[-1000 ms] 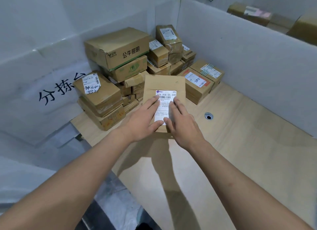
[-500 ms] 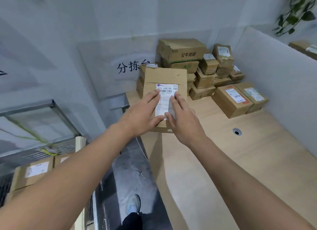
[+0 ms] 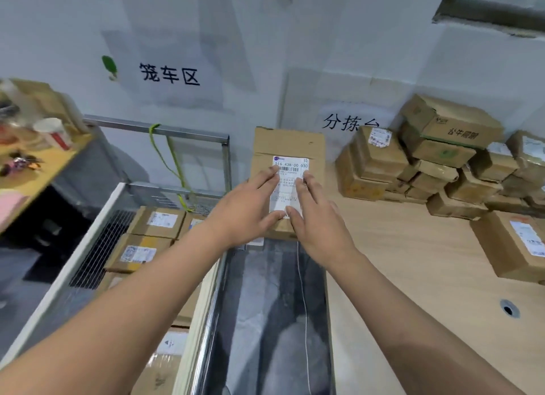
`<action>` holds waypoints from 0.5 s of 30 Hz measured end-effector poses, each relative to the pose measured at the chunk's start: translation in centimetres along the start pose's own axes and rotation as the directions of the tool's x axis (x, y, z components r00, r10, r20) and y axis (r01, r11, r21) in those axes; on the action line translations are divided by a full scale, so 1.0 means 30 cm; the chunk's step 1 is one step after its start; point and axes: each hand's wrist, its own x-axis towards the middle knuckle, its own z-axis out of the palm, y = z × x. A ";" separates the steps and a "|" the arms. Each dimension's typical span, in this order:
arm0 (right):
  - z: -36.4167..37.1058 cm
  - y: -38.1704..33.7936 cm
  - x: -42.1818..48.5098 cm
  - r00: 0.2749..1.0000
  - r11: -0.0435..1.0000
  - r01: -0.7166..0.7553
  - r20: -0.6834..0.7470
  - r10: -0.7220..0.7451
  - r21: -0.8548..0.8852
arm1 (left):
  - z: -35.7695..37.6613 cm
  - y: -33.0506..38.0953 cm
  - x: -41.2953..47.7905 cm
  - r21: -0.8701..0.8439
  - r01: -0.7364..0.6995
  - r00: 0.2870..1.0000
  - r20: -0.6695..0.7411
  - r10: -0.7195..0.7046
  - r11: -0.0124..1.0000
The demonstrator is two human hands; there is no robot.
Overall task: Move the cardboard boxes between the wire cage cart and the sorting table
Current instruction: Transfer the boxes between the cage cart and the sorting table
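Note:
Both my hands hold a flat cardboard box (image 3: 290, 142) with a white shipping label, up in the air at the centre. My left hand (image 3: 244, 211) and my right hand (image 3: 318, 226) lie on its labelled face, index fingers and thumbs framing the label. The box hangs over the gap between the wire cage cart (image 3: 156, 129) on the left and the wooden sorting table (image 3: 413, 262) on the right. Several labelled boxes (image 3: 156, 222) lie inside the cart. A pile of boxes (image 3: 442, 158) stands at the table's far end.
A single box (image 3: 513, 247) sits at the table's right edge, near a cable hole (image 3: 507, 309). Dark floor (image 3: 271, 306) shows in the gap below my arms. A wooden side table with a paper cup (image 3: 53, 133) stands at far left.
I have turned left with the box still held in both hands. It has gone from above the sorting table to the gap beside the cage cart, which has come into view.

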 end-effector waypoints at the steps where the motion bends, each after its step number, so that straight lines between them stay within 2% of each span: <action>1: 0.023 -0.041 0.019 1.000 1.000 0.019 0.017 -0.019 -0.003 | -0.013 -0.038 -0.028 0.000 0.025 1.000 -0.010 -0.025 1.000; 8: 0.169 -0.317 0.128 0.984 0.988 0.150 0.098 -0.147 -0.026 | -0.104 -0.304 -0.219 -0.031 0.181 0.982 -0.043 -0.182 0.983; 15: 0.285 -0.540 0.204 0.939 0.955 0.292 0.176 -0.295 0.043 | -0.184 -0.475 -0.401 -0.013 0.325 0.942 -0.087 -0.325 0.946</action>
